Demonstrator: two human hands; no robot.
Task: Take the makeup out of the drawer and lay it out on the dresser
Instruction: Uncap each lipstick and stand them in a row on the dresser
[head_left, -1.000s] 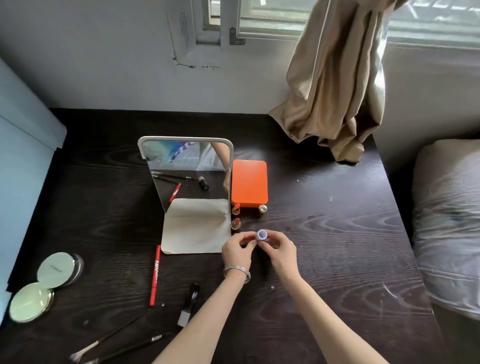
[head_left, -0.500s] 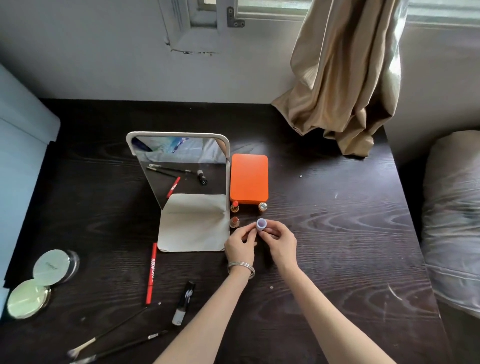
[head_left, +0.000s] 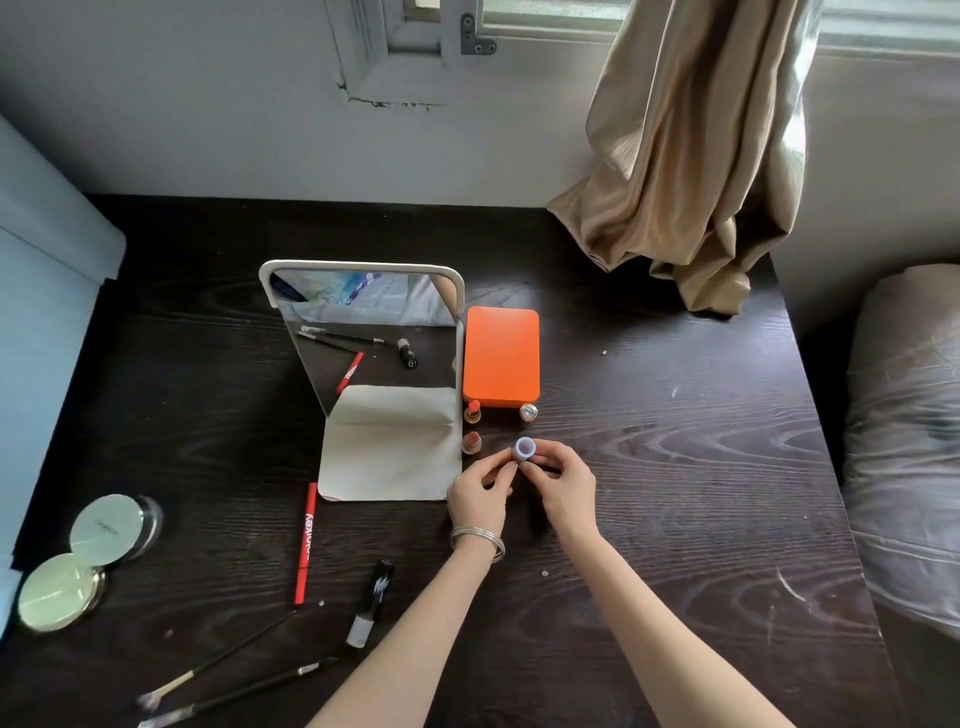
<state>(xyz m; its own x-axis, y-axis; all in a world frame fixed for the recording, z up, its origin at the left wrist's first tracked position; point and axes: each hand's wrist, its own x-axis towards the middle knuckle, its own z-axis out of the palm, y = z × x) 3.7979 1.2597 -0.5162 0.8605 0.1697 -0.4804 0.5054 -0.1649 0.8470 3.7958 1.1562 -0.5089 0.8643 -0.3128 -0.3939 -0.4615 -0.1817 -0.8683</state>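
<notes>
Dark wood-grain counter (head_left: 701, 467) under a curtained window is already laid with much makeup: two compacts (head_left: 88, 561), brushes (head_left: 228, 691), a red pencil (head_left: 307, 543) and small lipsticks (head_left: 471, 441) by the mirror (head_left: 363, 332). A small lilac-capped tube (head_left: 523, 449) is pinched upright between the left hand (head_left: 478, 499) and right hand (head_left: 566, 488), just above the counter near the lipsticks and not yet released. The drawer is out of view, so what remains cannot be judged.

A mirror (head_left: 363, 332) stands tilted back on the dark tabletop, its pale base (head_left: 389, 447) lying flat in front of it. A beige curtain (head_left: 696, 156) hangs bunched from the window (head_left: 519, 21) at the back right, its lower folds resting on the far edge of the surface. A grey pillow (head_left: 909, 441) lies off the right side. A pale blue panel (head_left: 41, 312) runs along the left edge, against the grey wall (head_left: 208, 104)
</notes>
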